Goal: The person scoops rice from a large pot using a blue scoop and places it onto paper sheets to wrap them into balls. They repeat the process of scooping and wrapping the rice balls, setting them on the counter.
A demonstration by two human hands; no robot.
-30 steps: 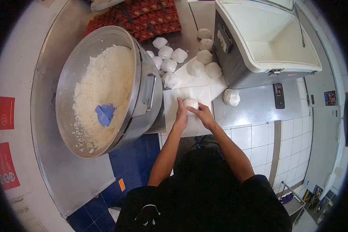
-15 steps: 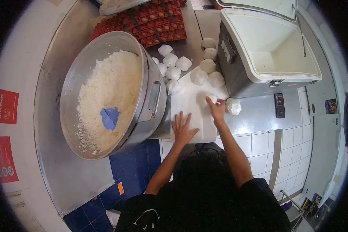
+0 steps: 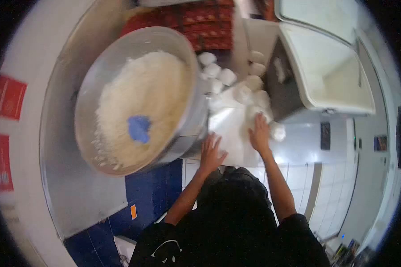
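Note:
White wrapping sheets (image 3: 231, 133) lie on the steel table in front of me. My left hand (image 3: 211, 155) rests with spread fingers on their left edge. Fingers stretched out, my right hand (image 3: 259, 135) lies at their right side, its fingertips right at a white wrapped bundle (image 3: 256, 111). Another wrapped bundle (image 3: 278, 132) sits just right of that hand. More white bundles (image 3: 243, 95) stand along the far edge of the sheets, and a second group (image 3: 212, 70) is beside the pot. The view is blurred by motion.
A large metal pot (image 3: 87, 84) of white rice (image 3: 142, 89) stands at left, a blue scoop (image 3: 139, 129) lying in the rice. Red egg trays (image 3: 209, 26) are stacked behind. At right are an open cooler (image 3: 294, 84) and a dark phone-like device (image 3: 325, 135).
My right hand has moved slightly away from me and its curled fingers have straightened. My left hand stays on the sheets. The whole view has shifted and blurred.

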